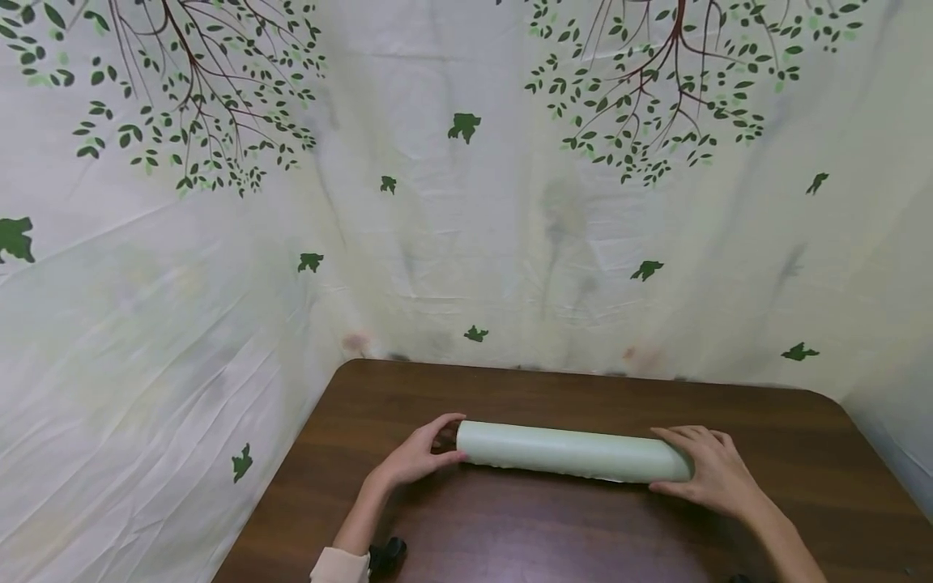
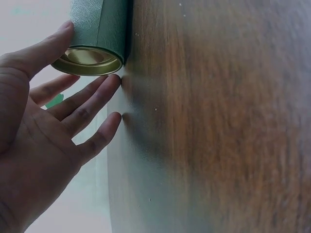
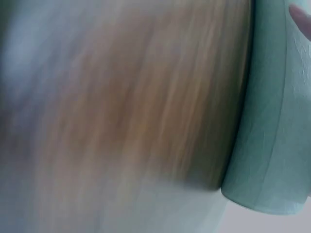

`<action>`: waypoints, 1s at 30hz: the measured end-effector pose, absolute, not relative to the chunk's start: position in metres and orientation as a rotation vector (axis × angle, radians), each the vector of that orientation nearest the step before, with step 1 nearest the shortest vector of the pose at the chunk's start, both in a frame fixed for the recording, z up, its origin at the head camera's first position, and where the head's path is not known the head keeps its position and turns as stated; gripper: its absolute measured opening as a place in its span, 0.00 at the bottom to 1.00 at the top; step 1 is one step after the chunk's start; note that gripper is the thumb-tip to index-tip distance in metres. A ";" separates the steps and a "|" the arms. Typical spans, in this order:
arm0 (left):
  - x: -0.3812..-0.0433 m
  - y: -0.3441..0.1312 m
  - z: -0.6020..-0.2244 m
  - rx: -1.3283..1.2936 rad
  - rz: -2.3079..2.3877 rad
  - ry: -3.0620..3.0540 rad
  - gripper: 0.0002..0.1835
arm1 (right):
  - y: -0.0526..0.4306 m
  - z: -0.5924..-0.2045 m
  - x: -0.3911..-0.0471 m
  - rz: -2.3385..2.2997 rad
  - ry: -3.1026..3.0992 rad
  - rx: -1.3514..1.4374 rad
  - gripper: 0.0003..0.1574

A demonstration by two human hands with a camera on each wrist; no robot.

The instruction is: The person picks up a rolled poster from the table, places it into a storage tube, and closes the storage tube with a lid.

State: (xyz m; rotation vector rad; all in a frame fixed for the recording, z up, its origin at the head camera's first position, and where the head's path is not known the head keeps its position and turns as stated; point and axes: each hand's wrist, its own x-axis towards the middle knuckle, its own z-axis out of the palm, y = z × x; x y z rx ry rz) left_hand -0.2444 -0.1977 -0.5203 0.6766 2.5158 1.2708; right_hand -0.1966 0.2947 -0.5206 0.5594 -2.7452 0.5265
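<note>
A pale green cylindrical tube (image 1: 572, 450) lies crosswise on the brown wooden table. Its left end, seen in the left wrist view, has a recessed gold-coloured metal cap (image 2: 87, 57). My left hand (image 1: 418, 455) holds this end, thumb on the near side and index finger at the far edge. The other left fingers spread past the cap, as the left wrist view shows. Around the right end, my right hand (image 1: 710, 470) grips with its thumb in front and fingers over the far side. Only one fingertip (image 3: 302, 22) of it shows clearly in the right wrist view.
The wooden table (image 1: 539, 534) has rounded far corners. Behind it and to the left hangs a pale cloth (image 1: 466, 243) printed with green leaves and branches. A dark strap-like device (image 1: 388, 555) sits at the left wrist, beside a light sleeve (image 1: 340, 565).
</note>
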 end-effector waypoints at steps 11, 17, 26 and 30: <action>-0.238 -0.205 -0.525 0.621 1.264 2.551 0.38 | 0.315 -0.515 -0.184 0.609 -2.793 0.435 0.50; -0.237 -0.208 -0.526 0.622 1.256 2.552 0.37 | 0.334 -0.513 -0.173 0.625 -2.856 0.357 0.46; -0.241 -0.205 -0.527 0.650 1.294 2.551 0.34 | 0.360 -0.511 -0.162 0.541 -2.892 0.312 0.44; -0.241 -0.206 -0.528 0.661 1.310 2.541 0.32 | 0.368 -0.512 -0.160 0.522 -2.882 0.316 0.45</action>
